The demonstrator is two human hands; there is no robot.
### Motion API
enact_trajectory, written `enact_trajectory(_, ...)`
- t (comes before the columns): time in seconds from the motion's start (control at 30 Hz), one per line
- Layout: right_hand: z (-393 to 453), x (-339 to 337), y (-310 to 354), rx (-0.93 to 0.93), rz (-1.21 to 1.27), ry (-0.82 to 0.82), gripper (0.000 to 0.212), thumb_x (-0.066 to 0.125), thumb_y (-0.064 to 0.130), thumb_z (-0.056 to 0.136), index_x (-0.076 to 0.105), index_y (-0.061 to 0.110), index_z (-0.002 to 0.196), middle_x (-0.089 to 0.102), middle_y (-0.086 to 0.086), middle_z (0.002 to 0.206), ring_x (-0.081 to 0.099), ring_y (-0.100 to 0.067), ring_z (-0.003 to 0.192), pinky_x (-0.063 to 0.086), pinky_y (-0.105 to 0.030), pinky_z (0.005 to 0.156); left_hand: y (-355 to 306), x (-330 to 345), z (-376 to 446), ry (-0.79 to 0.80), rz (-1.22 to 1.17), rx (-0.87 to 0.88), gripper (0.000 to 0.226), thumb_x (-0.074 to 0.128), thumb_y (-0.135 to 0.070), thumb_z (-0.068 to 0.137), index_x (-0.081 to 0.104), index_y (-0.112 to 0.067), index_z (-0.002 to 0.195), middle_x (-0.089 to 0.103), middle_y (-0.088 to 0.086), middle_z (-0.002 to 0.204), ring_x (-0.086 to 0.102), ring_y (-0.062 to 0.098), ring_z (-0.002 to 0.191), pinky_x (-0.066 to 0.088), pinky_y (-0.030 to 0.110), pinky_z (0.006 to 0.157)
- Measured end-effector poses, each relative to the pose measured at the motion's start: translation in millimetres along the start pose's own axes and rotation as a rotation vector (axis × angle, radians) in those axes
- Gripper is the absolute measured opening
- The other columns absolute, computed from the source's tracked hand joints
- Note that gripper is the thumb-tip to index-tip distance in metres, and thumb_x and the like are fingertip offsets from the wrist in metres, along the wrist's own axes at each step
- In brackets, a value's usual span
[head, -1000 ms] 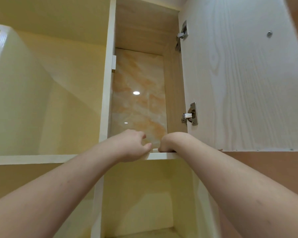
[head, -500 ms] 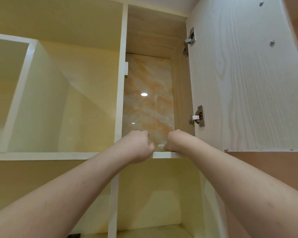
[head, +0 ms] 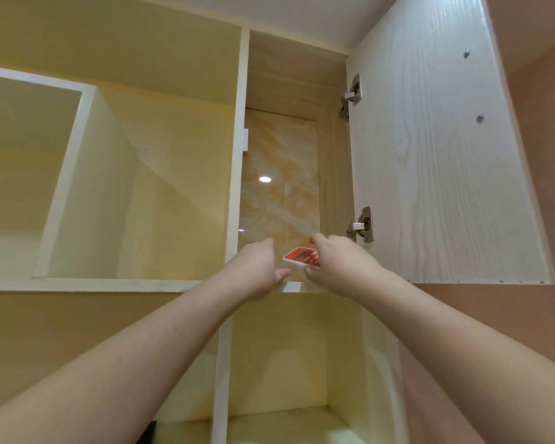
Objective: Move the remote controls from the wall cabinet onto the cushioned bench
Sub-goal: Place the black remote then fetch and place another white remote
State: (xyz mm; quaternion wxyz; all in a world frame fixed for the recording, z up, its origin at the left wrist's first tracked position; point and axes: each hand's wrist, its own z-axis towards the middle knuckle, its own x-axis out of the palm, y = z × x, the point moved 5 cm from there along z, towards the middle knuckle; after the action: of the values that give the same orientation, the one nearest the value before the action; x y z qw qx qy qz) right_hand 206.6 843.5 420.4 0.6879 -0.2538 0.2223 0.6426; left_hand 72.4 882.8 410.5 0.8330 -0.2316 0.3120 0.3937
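One red-faced, white-edged remote control (head: 302,257) shows from where I watch, tilted up off the white shelf edge (head: 292,286) of the narrow wall cabinet compartment (head: 279,193). My right hand (head: 340,267) holds it: fingers wrap over its right end and the thumb presses under the near edge, so only its left half shows. My left hand (head: 257,270) is just beside it, curled loosely at the shelf lip with the thumb tip close to the remote's lower corner; whether it touches I cannot tell, and I see nothing in its grasp. Behind both hands stands the glossy orange marbled back panel (head: 279,174). To the right hangs the pale wood-grain cabinet door (head: 436,161), swung open on two metal hinges (head: 362,224). Cream open cubbies (head: 125,193) lie left and below.
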Motion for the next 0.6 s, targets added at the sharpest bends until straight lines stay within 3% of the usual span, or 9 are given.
enact_trajectory(0.1, -23, -14, -1, -0.037, -0.003, -0.039, 0.055, 0.055, 0.044, 0.087, 0.039, 0.019, 0.133, 0.056, -0.005, 0.122, 0.052, -0.025, 0.111, 0.048, -0.039, 0.085, 2, 3, -4, 0.025, -0.007, 0.104, 0.09, 0.068, -0.045, 0.083, 0.018, -0.014, 0.151, 0.036, 0.01, 0.15, 0.039, 0.024, 0.135, 0.036, 0.034, 0.107)
enact_trajectory(0.27, -59, -28, 4, -0.097, 0.023, -0.069, 0.063, 0.06, 0.045, 0.084, 0.036, 0.025, 0.138, 0.058, 0.0, 0.123, 0.051, -0.02, 0.113, 0.045, -0.034, 0.087, 6, 11, -11, 0.084, -0.101, 0.22, 0.105, 0.078, -0.047, 0.072, 0.016, -0.02, 0.152, 0.032, 0.005, 0.154, 0.035, 0.019, 0.138, 0.033, 0.033, 0.11)
enact_trajectory(0.5, -102, -45, 22, -0.15, 0.051, -0.111, 0.064, 0.062, 0.047, 0.082, 0.036, 0.028, 0.138, 0.059, 0.006, 0.119, 0.051, -0.014, 0.109, 0.042, -0.028, 0.086, 1, 0, -47, 0.097, -0.362, 0.401, 0.096, 0.08, -0.045, 0.07, 0.027, -0.031, 0.148, 0.044, -0.009, 0.145, 0.041, 0.005, 0.13, 0.035, 0.025, 0.107)
enact_trajectory(0.6, -124, -51, 30, -0.168, 0.06, -0.117, 0.063, 0.062, 0.048, 0.082, 0.038, 0.031, 0.137, 0.058, 0.01, 0.12, 0.051, -0.011, 0.108, 0.042, -0.026, 0.087, 0, -4, -65, 0.119, -0.44, 0.445, 0.081, 0.078, -0.043, 0.073, 0.038, -0.032, 0.143, 0.055, -0.012, 0.13, 0.051, 0.0, 0.113, 0.045, 0.019, 0.093)
